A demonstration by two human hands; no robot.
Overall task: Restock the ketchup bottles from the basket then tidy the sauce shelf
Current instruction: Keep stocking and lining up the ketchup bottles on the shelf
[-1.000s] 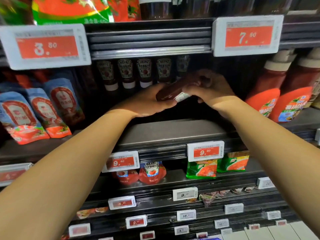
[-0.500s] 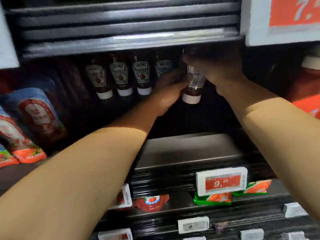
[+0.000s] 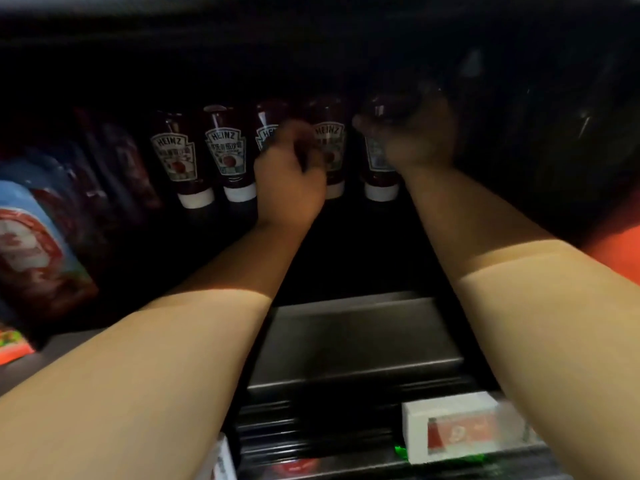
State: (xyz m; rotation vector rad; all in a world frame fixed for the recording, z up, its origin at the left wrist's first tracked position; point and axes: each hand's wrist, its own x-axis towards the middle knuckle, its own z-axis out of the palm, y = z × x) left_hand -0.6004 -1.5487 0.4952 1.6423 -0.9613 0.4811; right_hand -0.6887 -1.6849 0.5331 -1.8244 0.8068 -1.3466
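Placing a Heinz ketchup bottle (image 3: 379,168) deep on the dark shelf (image 3: 353,344).
Right hand (image 3: 420,136) gripping it beside 4 others; left hand (image 3: 289,178) loosely curled, holding unclear.

glossy plastic ketchup bottles (image 3: 227,152), matt metal shelf (image 3: 353,344)

Head camera looks forward, close into the dark shelf (image 3: 353,341).

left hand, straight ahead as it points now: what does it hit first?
Likely the third ketchup bottle in the row, directly behind the left hand; its curled fingers already overlap that label. Depth is unclear in the dark.
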